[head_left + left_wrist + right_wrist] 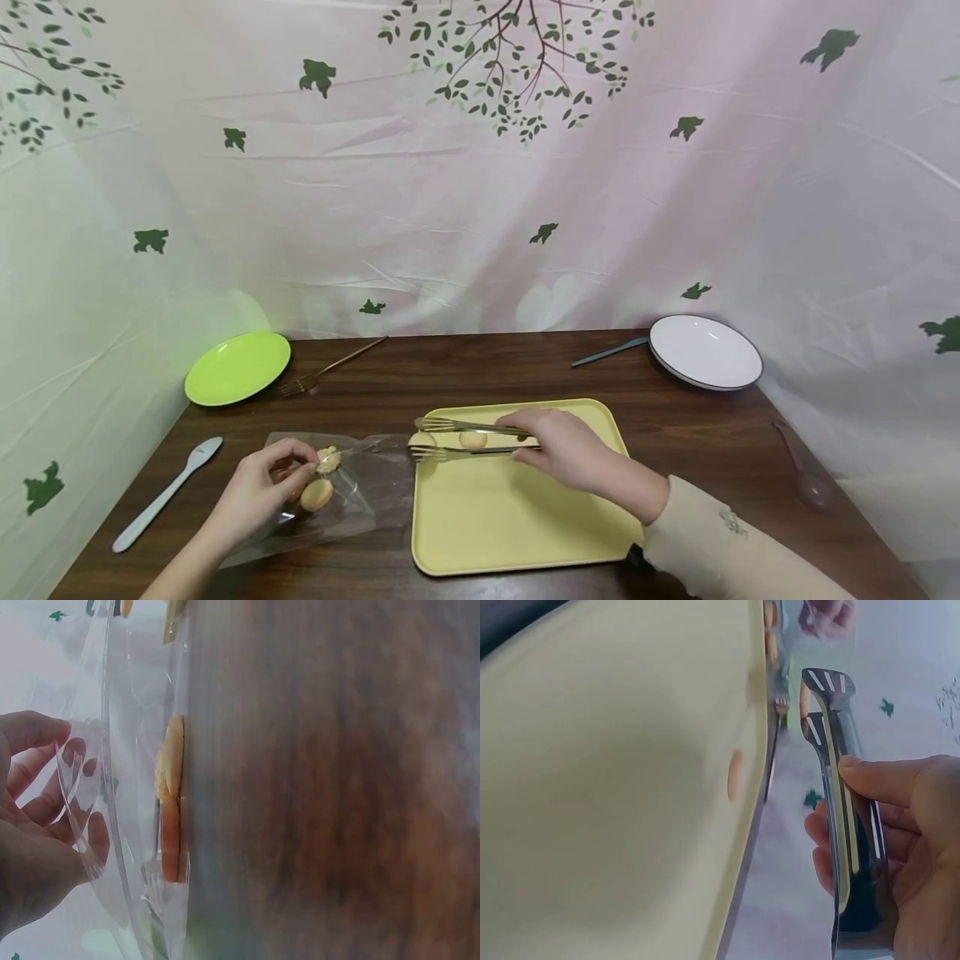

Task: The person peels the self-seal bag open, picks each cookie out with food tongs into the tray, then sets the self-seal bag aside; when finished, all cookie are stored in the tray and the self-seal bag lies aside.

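Note:
My left hand (258, 492) pinches the upper layer of a clear plastic bag (105, 795), lifting it off the layer beneath. Inside the bag lie several cookies, among them a round one (317, 495), a crumbly pale one (328, 460) and a reddish-brown one (171, 840), partly behind my fingers in the head view. My right hand (562, 446) grips metal tongs (844, 802) with slotted tips, thumb on one arm. Between the tips sits a round cookie (422, 440), over the left edge of the yellow tray (525, 525). Another cookie (735, 774) lies on the tray near its far edge.
At the back left are a green plate (238, 369) and a gold fork (330, 368). A white knife (168, 492) lies left of the bag. A white dish (705, 352), a dark blue knife (609, 352) and a clear spoon (810, 490) are on the right.

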Available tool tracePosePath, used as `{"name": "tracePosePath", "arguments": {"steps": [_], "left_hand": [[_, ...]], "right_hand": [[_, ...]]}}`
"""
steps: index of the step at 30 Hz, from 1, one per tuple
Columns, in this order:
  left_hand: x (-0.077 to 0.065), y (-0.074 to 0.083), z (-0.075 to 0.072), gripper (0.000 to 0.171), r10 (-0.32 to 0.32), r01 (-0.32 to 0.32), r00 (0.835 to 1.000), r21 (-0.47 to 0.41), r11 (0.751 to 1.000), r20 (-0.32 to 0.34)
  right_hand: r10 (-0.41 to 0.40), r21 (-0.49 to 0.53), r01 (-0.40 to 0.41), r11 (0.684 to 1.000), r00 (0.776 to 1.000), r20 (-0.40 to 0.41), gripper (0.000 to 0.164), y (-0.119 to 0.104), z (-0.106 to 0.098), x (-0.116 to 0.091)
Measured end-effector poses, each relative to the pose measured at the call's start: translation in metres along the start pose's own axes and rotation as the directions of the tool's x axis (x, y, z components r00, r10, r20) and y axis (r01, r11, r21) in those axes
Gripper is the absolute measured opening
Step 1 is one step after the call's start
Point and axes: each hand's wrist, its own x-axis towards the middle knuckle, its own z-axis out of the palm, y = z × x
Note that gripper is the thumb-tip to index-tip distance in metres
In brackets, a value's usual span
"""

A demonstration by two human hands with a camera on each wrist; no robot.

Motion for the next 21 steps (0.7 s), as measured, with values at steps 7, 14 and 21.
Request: {"name": "tracePosePath", "arguments": {"steps": [7, 14, 21], "left_hand": [[-0.001, -0.002, -0.001, 0.004, -0.013, 0.013, 1.0, 0.011, 1.0, -0.003], [-0.001, -0.005, 0.0, 0.008, 0.005, -0.005, 1.0, -0.001, 1.0, 0.0], [0.0, -0.005, 0.0, 0.008, 0.01, -0.009, 1.0, -0.004, 1.0, 0.004]], "right_hand": [[0.056, -0.03, -0.057, 0.998, 0.997, -0.061, 0.042, 0.024, -0.014, -0.022], [0.161, -0.075, -0.167, 0.983, 0.984, -0.08, 0.042, 0.051, -0.018, -0.046], [0.194, -0.113, -0.204, 0.972, 0.977, -0.093, 0.041, 0.067, -0.019, -0.06]]}}
